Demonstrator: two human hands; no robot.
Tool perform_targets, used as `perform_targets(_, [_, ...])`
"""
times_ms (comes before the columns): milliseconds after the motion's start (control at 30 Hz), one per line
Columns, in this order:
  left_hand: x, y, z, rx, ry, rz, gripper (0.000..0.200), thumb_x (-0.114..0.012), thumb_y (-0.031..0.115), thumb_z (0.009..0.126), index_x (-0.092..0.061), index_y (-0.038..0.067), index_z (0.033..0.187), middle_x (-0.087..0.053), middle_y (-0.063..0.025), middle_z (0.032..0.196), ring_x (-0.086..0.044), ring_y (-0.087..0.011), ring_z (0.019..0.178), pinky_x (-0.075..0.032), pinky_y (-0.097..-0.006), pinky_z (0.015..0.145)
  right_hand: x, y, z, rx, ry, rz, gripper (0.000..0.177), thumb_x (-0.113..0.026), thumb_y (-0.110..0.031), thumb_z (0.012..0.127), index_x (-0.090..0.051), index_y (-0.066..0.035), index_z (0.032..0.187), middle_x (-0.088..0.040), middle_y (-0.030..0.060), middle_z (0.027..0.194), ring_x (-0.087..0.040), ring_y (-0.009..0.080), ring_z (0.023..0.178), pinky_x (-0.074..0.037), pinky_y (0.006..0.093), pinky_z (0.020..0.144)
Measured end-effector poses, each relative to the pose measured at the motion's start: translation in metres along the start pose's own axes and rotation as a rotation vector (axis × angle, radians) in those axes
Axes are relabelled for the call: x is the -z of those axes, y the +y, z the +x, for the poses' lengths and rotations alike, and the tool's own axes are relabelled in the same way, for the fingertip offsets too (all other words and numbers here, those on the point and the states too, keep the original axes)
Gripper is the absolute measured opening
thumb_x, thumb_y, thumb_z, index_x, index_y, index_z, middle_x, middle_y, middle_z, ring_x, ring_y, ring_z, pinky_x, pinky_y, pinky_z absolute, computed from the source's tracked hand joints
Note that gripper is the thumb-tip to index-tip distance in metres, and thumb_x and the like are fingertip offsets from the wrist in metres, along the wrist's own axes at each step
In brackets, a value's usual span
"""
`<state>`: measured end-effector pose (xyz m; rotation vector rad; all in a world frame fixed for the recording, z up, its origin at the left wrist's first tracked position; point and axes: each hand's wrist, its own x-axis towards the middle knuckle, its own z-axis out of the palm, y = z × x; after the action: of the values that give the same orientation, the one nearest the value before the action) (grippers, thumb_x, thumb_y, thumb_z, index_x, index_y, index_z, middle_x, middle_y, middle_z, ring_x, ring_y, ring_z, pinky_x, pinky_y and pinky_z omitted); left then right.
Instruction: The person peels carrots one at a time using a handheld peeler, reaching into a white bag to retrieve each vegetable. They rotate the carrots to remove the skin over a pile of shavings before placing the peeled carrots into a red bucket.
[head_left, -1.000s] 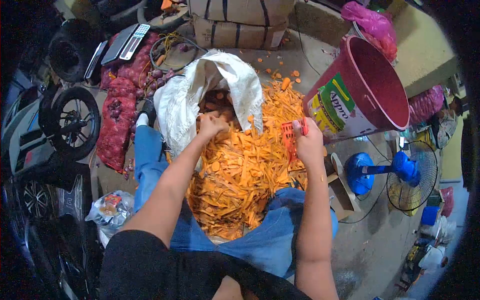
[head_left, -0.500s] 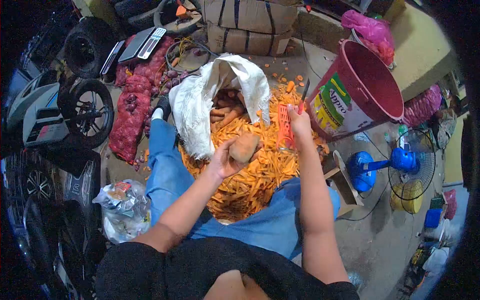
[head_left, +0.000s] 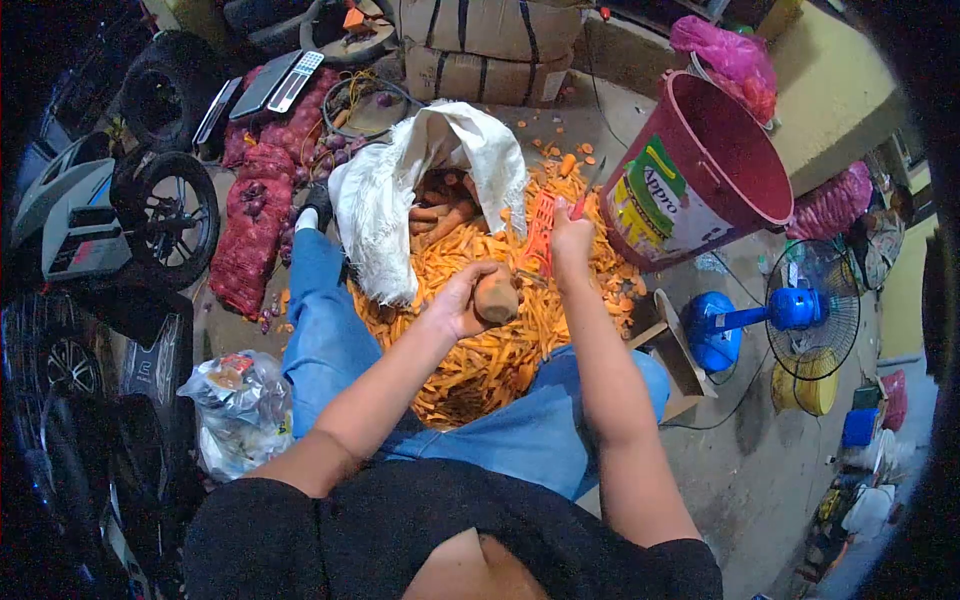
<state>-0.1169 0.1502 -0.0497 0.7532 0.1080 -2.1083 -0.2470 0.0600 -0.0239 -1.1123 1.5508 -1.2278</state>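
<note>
The person sits on the floor (head_left: pixel 730 450) with both legs (head_left: pixel 320 330) spread around a big pile of carrot shavings (head_left: pixel 490 365), so whatever comes off lands right between the knees. The left hand (head_left: pixel 455 310) is closed around one stubby carrot (head_left: pixel 496 297) and holds it over the middle of the pile, clear of the heap. The right hand (head_left: pixel 570 240) is at 1 o'clock from the carrot, fist closed on a red plastic peeler (head_left: pixel 540 232). It's near the carrot but not on it, held upright with the top end pointing to 12.

The white sack (head_left: pixel 385 215) lies at 11 o'clock from the carrot, mouth folded open toward the person. That's probably so the whole carrots (head_left: pixel 440 215) inside are an easy grab for the left hand. The red bucket (head_left: pixel 700 180) is tipped over at 2 o'clock, just beside the pile.

Counts:
- one carrot in hand, three or four showing in the sack
- one peeler, one sack, one bucket
- one blue fan (head_left: pixel 800 310) at 3 o'clock
- two cardboard boxes (head_left: pixel 490 50) at 12
- red mesh bags (head_left: pixel 255 235) at 9, at least two, hard to separate cleanly
</note>
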Motion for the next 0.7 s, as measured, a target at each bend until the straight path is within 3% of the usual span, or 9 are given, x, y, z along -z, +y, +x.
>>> perform_targets(33, [0.005,0.000,0.004,0.014,-0.068,-0.011,0.032,-0.039,0.037,0.079,-0.047,0.008,0.092,-0.054,-0.0100,0.083,-0.054,-0.0234,0.071,-0.045,-0.0369,0.064,-0.001,0.003,-0.001,-0.001,0.002,0.001,0.039,-0.048,-0.031,0.078,-0.046,0.001,0.055,-0.041,0.0008,0.046,-0.036,0.0100,0.042,-0.030,0.0287,0.041])
perform_targets(133, [-0.003,-0.005,0.002,-0.014,-0.005,-0.025,0.033,-0.032,0.036,0.081,-0.050,0.010,0.092,-0.055,-0.0060,0.082,-0.055,-0.0193,0.074,-0.045,-0.0366,0.068,-0.012,0.004,-0.011,-0.033,-0.045,0.143,0.038,-0.048,-0.031,0.078,-0.047,0.000,0.056,-0.041,0.0000,0.048,-0.035,0.0095,0.043,-0.030,0.0284,0.042])
perform_targets(200, [-0.002,-0.007,0.010,-0.044,-0.046,-0.042,0.037,-0.029,0.038,0.082,-0.048,0.007,0.093,-0.055,-0.0080,0.082,-0.054,-0.0203,0.071,-0.046,-0.0354,0.065,-0.021,0.000,-0.024,0.095,-0.076,0.101,0.027,-0.045,-0.024,0.081,-0.046,-0.006,0.060,-0.036,-0.0057,0.050,-0.030,0.0051,0.045,-0.027,0.0236,0.041])
perform_targets(267, [0.001,-0.008,0.019,-0.073,-0.081,-0.057,0.041,-0.025,0.039,0.083,-0.046,0.005,0.094,-0.054,-0.0099,0.082,-0.054,-0.0213,0.069,-0.046,-0.0343,0.063,-0.022,-0.005,-0.036,0.153,-0.120,0.144,0.026,-0.045,-0.023,0.080,-0.046,-0.005,0.061,-0.037,-0.0044,0.049,-0.031,0.0059,0.045,-0.027,0.0247,0.040])
perform_targets(367, [-0.001,-0.007,0.023,-0.185,-0.006,0.015,0.043,-0.018,0.036,0.085,-0.045,0.004,0.095,-0.054,-0.0092,0.082,-0.054,-0.0214,0.069,-0.046,-0.0357,0.064,-0.019,-0.015,-0.046,0.282,-0.054,-0.121,0.028,-0.046,-0.021,0.080,-0.045,0.001,0.062,-0.041,0.0046,0.047,-0.036,0.0096,0.045,-0.031,0.0280,0.042])
perform_targets(467, [-0.013,0.000,0.005,-0.204,0.126,0.305,0.040,-0.019,0.033,0.086,-0.045,0.004,0.094,-0.054,-0.0097,0.081,-0.054,-0.0206,0.067,-0.047,-0.0350,0.062,-0.022,0.001,-0.033,0.359,0.060,-0.249,0.028,-0.047,-0.020,0.079,-0.047,0.002,0.062,-0.044,0.0079,0.047,-0.037,0.0134,0.044,-0.032,0.0302,0.043])
perform_targets(533, [-0.013,0.003,0.001,-0.080,0.034,0.433,0.039,-0.020,0.033,0.086,-0.045,0.003,0.092,-0.054,-0.0101,0.079,-0.055,-0.0200,0.065,-0.048,-0.0349,0.059,-0.017,0.007,-0.010,0.353,0.129,-0.171,0.027,-0.048,-0.020,0.078,-0.049,0.003,0.063,-0.046,0.0100,0.048,-0.039,0.0164,0.043,-0.033,0.0316,0.044])
perform_targets(633, [-0.010,-0.011,0.006,-0.085,0.041,0.362,0.038,-0.021,0.032,0.085,-0.044,0.003,0.091,-0.053,-0.0107,0.078,-0.055,-0.0209,0.064,-0.048,-0.0363,0.057,-0.001,0.007,0.015,0.248,0.302,-0.218,0.029,-0.048,-0.022,0.078,-0.049,0.003,0.063,-0.046,0.0095,0.048,-0.038,0.0161,0.044,-0.033,0.0319,0.045])
perform_targets(700, [-0.007,-0.009,0.006,-0.075,0.001,0.295,0.041,-0.019,0.034,0.085,-0.043,0.002,0.093,-0.053,-0.0114,0.080,-0.055,-0.0231,0.067,-0.048,-0.0377,0.060,0.001,0.001,0.019,-0.010,0.241,-0.231,0.031,-0.047,-0.024,0.078,-0.049,0.003,0.064,-0.047,0.0093,0.049,-0.040,0.0169,0.045,-0.033,0.0326,0.045])
